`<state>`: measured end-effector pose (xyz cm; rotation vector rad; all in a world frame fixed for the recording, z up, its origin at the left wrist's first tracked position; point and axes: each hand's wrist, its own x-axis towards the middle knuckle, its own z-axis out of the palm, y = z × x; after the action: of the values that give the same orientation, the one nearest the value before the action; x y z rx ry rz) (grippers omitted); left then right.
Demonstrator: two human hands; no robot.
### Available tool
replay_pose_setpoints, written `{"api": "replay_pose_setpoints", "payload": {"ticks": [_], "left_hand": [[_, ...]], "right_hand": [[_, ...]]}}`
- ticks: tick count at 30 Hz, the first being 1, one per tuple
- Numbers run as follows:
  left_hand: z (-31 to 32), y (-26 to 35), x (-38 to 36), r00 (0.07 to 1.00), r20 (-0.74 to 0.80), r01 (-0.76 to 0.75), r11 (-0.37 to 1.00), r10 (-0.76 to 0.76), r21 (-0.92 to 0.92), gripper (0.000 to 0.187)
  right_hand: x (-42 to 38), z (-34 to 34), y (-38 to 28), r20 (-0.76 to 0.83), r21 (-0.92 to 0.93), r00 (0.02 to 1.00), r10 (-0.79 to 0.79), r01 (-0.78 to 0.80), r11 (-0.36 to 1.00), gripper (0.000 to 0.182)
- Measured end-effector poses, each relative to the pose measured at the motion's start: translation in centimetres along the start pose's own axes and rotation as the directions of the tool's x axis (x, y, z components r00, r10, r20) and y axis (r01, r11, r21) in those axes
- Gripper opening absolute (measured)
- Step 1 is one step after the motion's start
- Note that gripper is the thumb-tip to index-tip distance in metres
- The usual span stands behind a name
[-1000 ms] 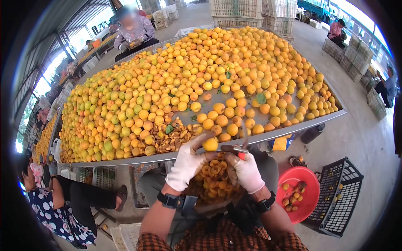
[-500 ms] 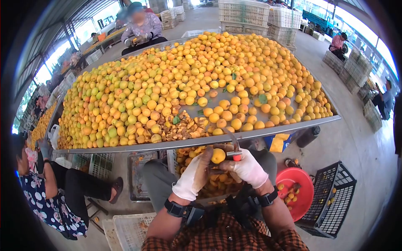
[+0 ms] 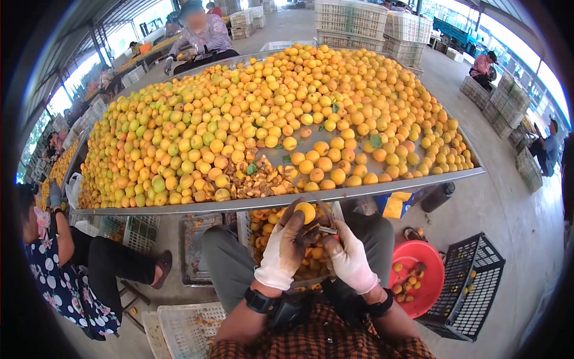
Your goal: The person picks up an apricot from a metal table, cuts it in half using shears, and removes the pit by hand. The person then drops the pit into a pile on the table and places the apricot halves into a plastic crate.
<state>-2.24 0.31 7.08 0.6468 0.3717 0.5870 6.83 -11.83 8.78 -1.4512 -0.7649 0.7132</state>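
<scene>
Laterally, at the far left of the hands, a co-worker (image 3: 67, 290) sat at the same table (image 3: 149, 210). Nearer, left of the left wrist, lay a metal tray (image 3: 196, 263) and, lower, a white crate (image 3: 188, 329), both apparently set aside to leave the legs room. Beyond the hands, the heaped fruit (image 3: 179, 134) covered most of the table, and brownish scraps (image 3: 263, 182) lay by the near edge, a short reach from the fingers. The gloved left hand (image 3: 283, 246) was curled, its thumb and fingers closed on one yellow fruit (image 3: 305, 210), probably raised so that its upper side stayed exposed. Directly beneath both hands, between the thighs, stood a fruit-filled crate (image 3: 243, 227), presumably so that anything released would drop inside. The gloved right hand (image 3: 351, 260) was closed around a curved knife (image 3: 327, 229), its handle largely hidden; the blade rose beside the fruit, though contact could not be told. Right of the right wrist, a red basin (image 3: 433, 278) held a few fruits, seemingly within easy reach; farther right stood a black crate (image 3: 478, 311).
</scene>
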Motion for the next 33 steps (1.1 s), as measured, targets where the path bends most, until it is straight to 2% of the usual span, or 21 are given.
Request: {"api": "replay_pose_setpoints", "payload": {"ticks": [1, 2, 3, 4, 5, 6, 7, 8, 9, 11, 15, 16, 17, 18, 20, 21, 23, 27, 29, 31, 33], "left_hand": [[0.0, 0.0, 0.0, 1.0, 0.004, -0.01, 0.999, 0.01, 0.053, 0.048], [0.3, -0.1, -0.2, 1.0, 0.005, -0.008, 0.999, 0.008, 0.052, 0.048], [0.9, -0.2, -0.5, 1.0, 0.013, -0.03, 0.976, 0.028, 0.215, 0.05], [1.4, -0.2, -0.7, 0.999, 0.025, -0.052, 0.927, 0.046, 0.372, 0.051], [1.6, -0.1, -0.8, 0.999, 0.028, -0.048, 0.927, 0.041, 0.371, 0.051], [1.8, 0.0, -0.9, 0.998, 0.053, -0.043, 0.958, 0.029, 0.283, 0.052], [2.0, 0.2, -0.8, 0.996, 0.081, -0.039, 0.981, 0.024, 0.191, 0.054], [2.4, 0.2, -1.1, 0.996, 0.07, -0.063, 0.98, 0.05, 0.191, 0.054], [1.9, -0.1, -1.1, 0.996, 0.068, -0.062, 0.98, 0.05, 0.19, 0.054], [1.0, -0.5, -0.8, 0.99, 0.139, -0.056, 0.973, 0.025, 0.224, 0.05], [1.1, -0.3, -1.1, 0.999, 0.022, -0.034, 0.971, 0.029, 0.236, 0.046], [0.9, -0.5, -1.0, 0.999, -0.025, -0.038, 0.976, 0.044, 0.213, 0.044], [0.7, -0.6, -0.8, 0.996, -0.072, -0.044, 0.981, 0.059, 0.189, 0.042], [0.7, -0.7, -0.6, 0.995, -0.075, -0.045, 0.981, 0.06, 0.186, 0.042], [0.6, -0.7, -0.3, 0.991, -0.135, -0.029, 0.997, 0.02, -0.07, 0.038], [0.1, -0.9, -0.2, 0.99, -0.14, -0.03, 0.997, 0.02, -0.074, 0.038], [-0.9, -1.5, 0.1, 0.998, -0.051, 0.036, 0.986, -0.044, -0.161, 0.036], [-0.4, -2.4, 0.0, 0.997, -0.068, 0.03, 0.986, -0.042, -0.162, 0.035], [0.3, -2.2, -0.3, 0.993, -0.093, 0.051, 0.966, -0.077, -0.253, 0.04], [0.2, -2.3, -0.2, 0.991, -0.091, 0.071, 0.965, -0.096, -0.251, 0.04], [-0.1, -2.6, -0.2, 0.989, -0.09, 0.091, 0.964, -0.116, -0.251, 0.041]], "right_hand": [[0.2, 0.1, 0.4, -0.035, 0.016, 0.998, -0.061, 0.062, 0.998, 0.036], [0.9, 0.1, 0.5, -0.094, 0.03, 0.995, -0.029, 0.032, 0.999, 0.036], [1.4, 0.2, 0.1, -0.097, 0.029, 0.995, -0.027, 0.03, 0.999, 0.036], [1.8, 0.3, -0.4, -0.077, -0.121, 0.989, -0.124, 0.114, 0.986, 0.038], [2.3, 0.2, -0.8, -0.042, -0.266, 0.975, -0.216, 0.197, 0.944, 0.04], [2.8, -0.2, -0.7, -0.001, -0.184, 0.983, -0.184, 0.181, 0.966, 0.04], [2.9, -0.6, -1.0, -0.002, -0.186, 0.982, -0.187, 0.184, 0.965, 0.04], [2.8, -1.0, -1.5, 0.07, 0.095, 0.997, 0.007, -0.013, 0.995, 0.038], [2.7, -1.1, -1.7, 0.193, 0.349, 0.965, 0.175, -0.234, 0.907, 0.036], [2.4, -0.1, -1.6, 0.199, 0.402, 0.972, 0.128, -0.2, 0.894, 0.034], [2.5, 1.1, -0.7, 0.109, 0.271, 0.988, 0.113, -0.139, 0.953, 0.041], [2.6, 1.4, 0.3, -0.015, 0.061, 0.996, -0.089, 0.089, 0.994, 0.042], [2.6, 1.5, 0.9, -0.089, -0.175, 0.947, -0.309, 0.29, 0.941, 0.044], [2.0, 1.1, 1.1, -0.085, -0.176, 0.948, -0.307, 0.289, 0.941, 0.044], [0.9, 0.2, -0.8, -0.034, -0.191, 0.964, -0.263, 0.252, 0.949, 0.044], [0.7, 0.0, -0.5, -0.03, -0.193, 0.965, -0.259, 0.249, 0.949, 0.044], [0.3, -0.3, 0.5, 0.08, -0.436, 0.96, -0.269, 0.276, 0.857, 0.04], [0.0, 0.2, 2.0, 0.055, -0.526, 0.96, -0.276, 0.263, 0.809, 0.046], [0.0, 0.6, 2.2, 0.045, -0.531, 0.958, -0.282, 0.262, 0.806, 0.047], [0.0, 0.7, 2.2, 0.033, -0.536, 0.957, -0.289, 0.261, 0.803, 0.048], [-0.2, 0.7, 2.1, 0.03, -0.586, 0.979, -0.199, 0.179, 0.79, 0.049]]}}
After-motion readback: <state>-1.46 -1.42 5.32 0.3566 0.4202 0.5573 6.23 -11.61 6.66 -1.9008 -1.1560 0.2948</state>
